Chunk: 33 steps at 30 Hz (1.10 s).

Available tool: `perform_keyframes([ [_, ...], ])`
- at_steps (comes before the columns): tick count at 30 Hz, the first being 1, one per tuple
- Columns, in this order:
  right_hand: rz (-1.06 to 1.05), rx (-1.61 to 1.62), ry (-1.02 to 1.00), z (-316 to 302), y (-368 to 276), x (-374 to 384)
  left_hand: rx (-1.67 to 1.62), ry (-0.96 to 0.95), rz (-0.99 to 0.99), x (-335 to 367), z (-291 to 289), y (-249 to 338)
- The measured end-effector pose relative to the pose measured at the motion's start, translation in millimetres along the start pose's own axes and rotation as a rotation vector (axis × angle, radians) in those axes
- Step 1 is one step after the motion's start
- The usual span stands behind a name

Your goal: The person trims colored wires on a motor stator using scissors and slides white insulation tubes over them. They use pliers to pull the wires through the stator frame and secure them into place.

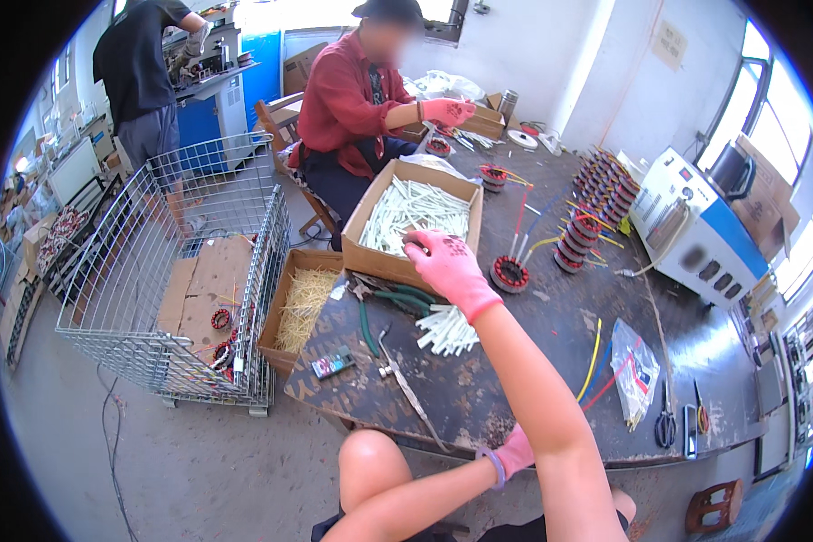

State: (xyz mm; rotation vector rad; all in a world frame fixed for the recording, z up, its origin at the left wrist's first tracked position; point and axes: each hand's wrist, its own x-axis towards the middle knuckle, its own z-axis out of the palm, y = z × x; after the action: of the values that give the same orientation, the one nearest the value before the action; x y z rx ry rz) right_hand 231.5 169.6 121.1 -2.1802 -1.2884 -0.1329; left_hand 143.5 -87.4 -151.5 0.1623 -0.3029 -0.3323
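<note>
My right hand (449,264), in a pink glove, reaches over the near right edge of a cardboard box (361,262) filled with thin white tubes (415,212). Its fingers are drawn together at the tubes; what they hold, if anything, is too small to make out. Below, my left hand (515,452), also gloved in pink, is at the table's front edge. My right forearm crosses in front of it and hides its fingers. Yellow, blue and red wires (596,361) emerge beside that forearm. A ring-shaped motor stator (509,274) with upright sleeved leads stands right of my right hand.
Cut white tubes (447,331), green-handled pliers (402,296) and a metal torch-like tool (406,384) lie on the table (551,316). Stacked stators (596,194), a white-and-blue machine (696,226) and scissors (666,420) are rightward. A co-worker (348,99) sits opposite; a wire cage (172,271) stands left.
</note>
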Motion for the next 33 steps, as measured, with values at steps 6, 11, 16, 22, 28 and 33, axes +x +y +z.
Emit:
perform_keyframes([
  [6,-0.077,-0.342,-0.347,86,41,98,0.944,0.224,0.055,-14,75,39],
  [11,-0.264,-0.446,-0.518,124,61,133,0.883,0.257,0.020,-27,98,50],
  [16,-0.245,-0.595,-0.701,96,100,132,0.486,0.320,-0.081,-37,112,54],
  [22,0.055,-0.428,-0.417,41,113,92,0.294,0.645,-0.195,-38,186,108],
  [28,0.440,-0.405,-0.416,51,104,99,0.240,0.361,-0.096,-38,106,52],
  [33,0.454,-0.462,-0.520,70,86,90,0.302,0.319,-0.137,-44,97,47],
])
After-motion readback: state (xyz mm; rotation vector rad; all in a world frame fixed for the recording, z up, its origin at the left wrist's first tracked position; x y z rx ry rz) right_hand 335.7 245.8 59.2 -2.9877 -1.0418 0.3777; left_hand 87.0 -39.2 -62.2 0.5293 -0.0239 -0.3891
